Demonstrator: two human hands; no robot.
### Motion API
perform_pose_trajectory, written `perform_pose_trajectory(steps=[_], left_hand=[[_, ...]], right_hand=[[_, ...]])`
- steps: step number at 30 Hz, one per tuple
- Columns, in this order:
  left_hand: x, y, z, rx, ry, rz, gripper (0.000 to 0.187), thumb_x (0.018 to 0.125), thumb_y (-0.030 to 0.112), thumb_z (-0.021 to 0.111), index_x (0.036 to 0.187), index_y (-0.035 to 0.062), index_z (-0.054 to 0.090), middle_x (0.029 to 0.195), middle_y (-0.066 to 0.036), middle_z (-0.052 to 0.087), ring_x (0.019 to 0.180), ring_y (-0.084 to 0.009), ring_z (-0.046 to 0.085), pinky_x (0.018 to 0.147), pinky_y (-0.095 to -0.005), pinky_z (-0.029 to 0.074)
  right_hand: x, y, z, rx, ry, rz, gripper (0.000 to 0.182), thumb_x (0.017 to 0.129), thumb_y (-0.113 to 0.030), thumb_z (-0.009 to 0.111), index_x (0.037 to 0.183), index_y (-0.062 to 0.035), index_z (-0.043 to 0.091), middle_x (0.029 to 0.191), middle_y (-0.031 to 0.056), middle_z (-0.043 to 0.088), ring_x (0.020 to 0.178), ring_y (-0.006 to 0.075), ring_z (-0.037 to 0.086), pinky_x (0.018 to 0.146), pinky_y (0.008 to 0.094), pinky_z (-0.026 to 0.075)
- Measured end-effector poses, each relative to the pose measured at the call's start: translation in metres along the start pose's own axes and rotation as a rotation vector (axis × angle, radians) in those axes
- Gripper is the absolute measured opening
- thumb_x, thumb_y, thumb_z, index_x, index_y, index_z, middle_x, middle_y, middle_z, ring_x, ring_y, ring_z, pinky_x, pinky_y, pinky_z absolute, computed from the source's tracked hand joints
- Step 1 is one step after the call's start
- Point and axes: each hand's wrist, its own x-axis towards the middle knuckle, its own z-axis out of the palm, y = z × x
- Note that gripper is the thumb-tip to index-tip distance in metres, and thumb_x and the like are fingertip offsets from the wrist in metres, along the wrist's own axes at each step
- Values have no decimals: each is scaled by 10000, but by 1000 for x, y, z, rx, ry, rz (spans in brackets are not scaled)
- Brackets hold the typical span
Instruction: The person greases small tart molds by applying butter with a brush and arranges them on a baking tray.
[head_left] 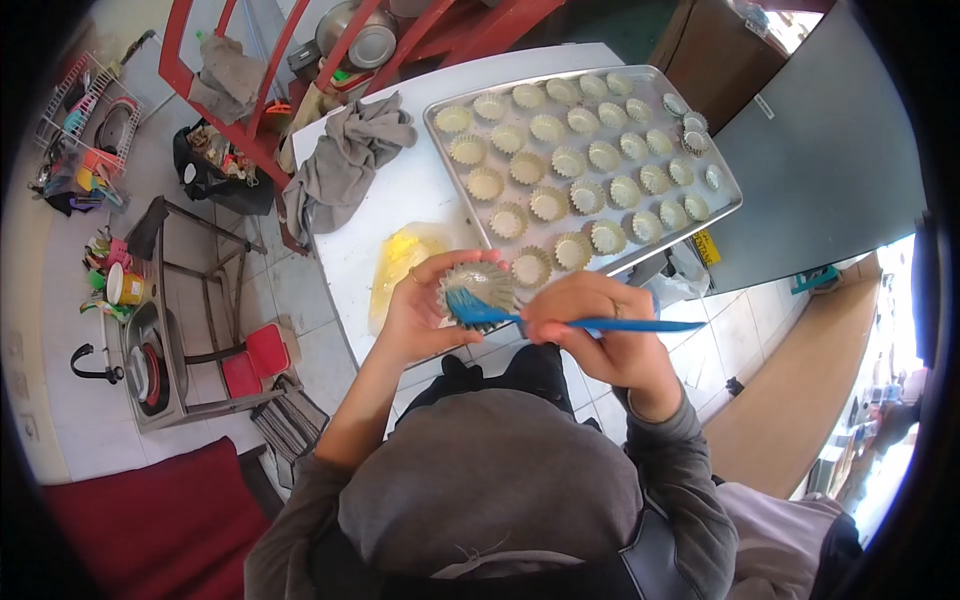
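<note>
A small fluted tin cup (478, 287) is pinched in the left hand (425, 305), near the tray (436, 120) on the white surface (400, 205). A blue brush (560, 322) is held tight in the right hand (600, 340). If squeezed too hard, the thin cup could be bent.

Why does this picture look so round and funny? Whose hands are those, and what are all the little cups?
The camera sits on a person's head and looks down, and its wide lens bends everything round. The hands are that person's own. The left hand holds a small fluted metal cup. The right hand holds a blue brush, with its bristles inside the cup. On the white table lies a big metal tray with rows of the same cups, a grey cloth and a bag of something yellow.
</note>
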Motion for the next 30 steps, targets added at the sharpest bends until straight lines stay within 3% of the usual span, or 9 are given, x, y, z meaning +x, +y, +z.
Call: perform_pose_trajectory(steps=[2,6,10,13,17,22,26,29,30], left_hand=[[9,-8,2,77,-59,41,789,597,-32,807,1294,7,440,1306,-159,495,1240,-250,451,1014,-380,380],[37,-21,31,35,-76,0,765,599,-57,791,1285,-5,457,1308,-157,496,1248,-253,443,1022,-391,372],[72,-34,57,93,-115,-37,754,611,-86,766,1293,-11,451,1308,-157,494,1254,-255,436,1035,-391,353],[102,-50,85,85,-138,-59,758,616,-98,756,1299,-21,438,1317,-156,485,1257,-253,432,1038,-381,349],[134,-79,115,6,-64,-68,768,604,-105,762,1294,-25,435,1320,-150,479,1255,-248,430,1041,-372,348],[173,-102,143,49,-54,-73,762,598,-113,759,1285,-2,450,1311,-147,485,1254,-250,432,1044,-380,344],[194,-120,163,190,-54,-2,737,614,-61,764,1280,13,457,1290,-168,502,1234,-249,452,1024,-377,356],[205,-130,171,261,-66,-4,737,612,-88,743,1283,10,455,1306,-163,491,1251,-251,436,1039,-384,341],[207,-132,174,275,-76,-17,742,608,-117,728,1286,7,454,1319,-156,480,1265,-251,424,1053,-390,329]], right_hand=[[-8,3,-23,62,-34,64,116,779,-5,677,874,9,613,797,123,636,747,243,628,658,309,495],[-10,24,-50,11,146,-11,57,803,5,648,834,20,603,756,100,630,685,204,621,616,292,487],[-17,26,-108,135,-42,227,13,820,14,621,820,18,608,723,78,606,652,169,606,585,279,466],[-12,49,-142,131,-8,42,8,821,19,618,815,17,612,723,76,608,653,173,609,581,279,466],[-22,71,-176,-7,219,-101,21,816,37,607,816,16,613,748,83,624,684,190,626,609,287,483],[-56,75,-230,110,81,96,50,847,45,560,838,32,608,760,82,625,643,161,624,592,265,489],[-68,86,-248,183,369,165,125,903,8,501,856,42,611,775,85,624,602,133,619,560,232,483],[-75,96,-251,10,383,150,130,912,-2,493,876,48,606,764,87,624,610,131,621,555,231,488],[-78,93,-252,103,325,234,132,919,-10,489,881,53,598,761,88,626,614,132,621,557,235,491]])
